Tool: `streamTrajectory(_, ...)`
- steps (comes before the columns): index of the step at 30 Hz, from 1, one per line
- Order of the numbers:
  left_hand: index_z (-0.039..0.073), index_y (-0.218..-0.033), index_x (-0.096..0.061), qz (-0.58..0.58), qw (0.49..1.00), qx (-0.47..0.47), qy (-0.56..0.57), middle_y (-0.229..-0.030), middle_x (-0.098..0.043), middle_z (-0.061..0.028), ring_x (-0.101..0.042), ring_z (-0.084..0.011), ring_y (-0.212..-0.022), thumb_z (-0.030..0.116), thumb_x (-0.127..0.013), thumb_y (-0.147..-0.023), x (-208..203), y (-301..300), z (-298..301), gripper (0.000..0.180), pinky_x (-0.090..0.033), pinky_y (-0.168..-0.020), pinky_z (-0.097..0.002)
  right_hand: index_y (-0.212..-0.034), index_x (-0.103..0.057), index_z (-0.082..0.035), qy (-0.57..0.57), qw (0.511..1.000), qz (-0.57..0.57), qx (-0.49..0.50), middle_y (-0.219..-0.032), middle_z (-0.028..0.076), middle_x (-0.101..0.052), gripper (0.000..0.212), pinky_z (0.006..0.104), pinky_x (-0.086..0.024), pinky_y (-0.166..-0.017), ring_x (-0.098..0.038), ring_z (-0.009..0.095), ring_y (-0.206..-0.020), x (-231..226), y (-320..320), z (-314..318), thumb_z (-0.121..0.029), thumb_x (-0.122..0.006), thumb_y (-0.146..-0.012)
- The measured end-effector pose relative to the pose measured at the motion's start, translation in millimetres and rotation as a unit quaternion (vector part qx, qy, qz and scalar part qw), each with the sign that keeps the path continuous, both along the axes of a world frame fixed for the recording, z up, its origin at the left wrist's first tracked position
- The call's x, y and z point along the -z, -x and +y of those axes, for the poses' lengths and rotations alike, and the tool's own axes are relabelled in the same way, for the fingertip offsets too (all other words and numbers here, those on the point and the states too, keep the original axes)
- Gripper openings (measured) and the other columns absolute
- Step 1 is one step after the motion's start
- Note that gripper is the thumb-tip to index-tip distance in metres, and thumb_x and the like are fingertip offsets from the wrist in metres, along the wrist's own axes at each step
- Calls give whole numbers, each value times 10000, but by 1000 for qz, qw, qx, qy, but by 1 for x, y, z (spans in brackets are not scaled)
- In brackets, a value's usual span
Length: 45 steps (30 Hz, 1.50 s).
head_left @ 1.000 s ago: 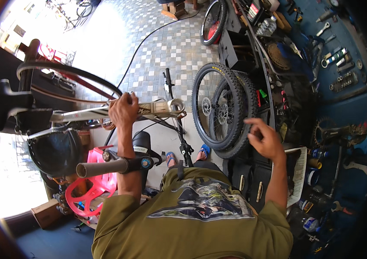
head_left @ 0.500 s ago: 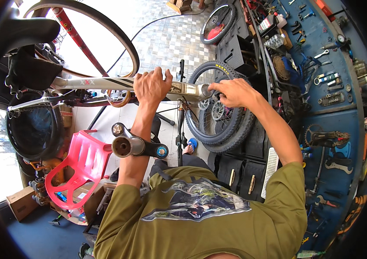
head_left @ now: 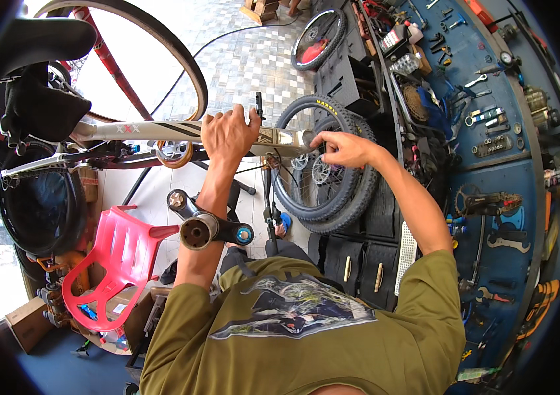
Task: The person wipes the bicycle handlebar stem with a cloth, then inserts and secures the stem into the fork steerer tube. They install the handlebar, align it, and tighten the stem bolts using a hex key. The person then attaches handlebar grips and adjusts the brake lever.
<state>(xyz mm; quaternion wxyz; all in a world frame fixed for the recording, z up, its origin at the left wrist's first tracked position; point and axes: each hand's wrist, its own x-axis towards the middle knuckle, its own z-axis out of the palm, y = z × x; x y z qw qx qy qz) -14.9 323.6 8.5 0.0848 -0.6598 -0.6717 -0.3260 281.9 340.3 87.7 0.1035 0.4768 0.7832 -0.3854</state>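
Here | frame (head_left: 161, 130) clasped under left hand (head_left: 229, 136) | right hand (head_left: 351, 149), index extended, at head tube (head_left: 303, 141)

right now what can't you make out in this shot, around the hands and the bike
Left hand: palm hidden under its own back, head view; grip on the frame unclear.
Right hand: whether the fingertip is inside the head tube or on its rim is too small to tell, head view.
Fork: legs mostly hidden by its crown and the left forearm, head view.
Saddle: outer end lost in the dark left rim, head view.
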Motion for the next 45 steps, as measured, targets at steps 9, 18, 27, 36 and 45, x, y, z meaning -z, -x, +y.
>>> streamTrajectory(9,95,-697,-678,12,1000,-6,20,-656,-724,-124,-714,-293,-629,363,-641,-945,-4,-1,-2,367,-485,-737,-416,-1352,-625,-186,-63,995,-80,-11,-1061,177,-759,486,481,-546,-952,-715,384,-1062,-27,14,-8,-275,-603,-875)
streamTrajectory(18,87,-694,-683,23,999,-15,38,-663,-724,-134,-719,-298,-643,368,-626,-956,-9,-4,-3,389,-495,-775,-419,-1339,-658,-185,-244,959,-99,-106,-931,146,-757,490,527,-558,-888,-719,394,-1005,-16,9,-14,-264,-616,-858)
streamTrajectory(27,91,-676,-666,22,999,-16,32,-613,-696,-135,-700,-297,-600,360,-632,-958,-7,-5,-4,391,-496,-773,-424,-1319,-639,6,-15,987,124,98,-947,165,-759,465,400,-577,-830,-722,281,-859,28,2,-33,-240,-622,-924)
streamTrajectory(36,89,-732,-706,35,997,-33,62,-625,-706,-111,-712,-278,-629,372,-637,-969,-10,-6,-3,375,-493,-807,-412,-1626,-170,-5,372,595,602,381,-887,21,-592,786,221,-341,-458,-398,66,-536,57,17,-65,-168,-598,-987)
streamTrajectory(45,85,-713,-686,33,998,-27,51,-612,-695,-138,-711,-294,-631,374,-630,-964,-7,-6,-3,387,-498,-828,-428,-1342,-704,-34,-136,968,143,154,-806,174,-732,526,392,-551,-695,-697,251,-693,41,11,-46,-192,-620,-848)
